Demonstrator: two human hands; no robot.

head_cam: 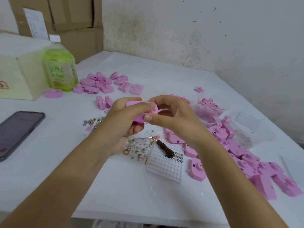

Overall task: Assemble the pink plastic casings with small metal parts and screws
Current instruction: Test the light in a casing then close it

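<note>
In the head view, both hands meet above the middle of the table, holding one pink casing (139,119) off the surface between them. The left hand (125,114) wraps its curled fingers round the casing from the left; the right hand (171,116) pinches its other end, thumb pressed on the near edge. The casing is smooth, rounded, matt pink plastic, mostly hidden by fingers. Below the hands lie a white perforated tray (164,165), a tool with a dark wooden handle (165,149) and scattered small metal parts (136,150). More pink casings are piled to the right (246,158) and at the far left (97,83). The white table (131,195) also holds a phone (18,130) and a green bottle (60,68). Cardboard boxes (74,17) stand against a stained white wall (197,30).
</note>
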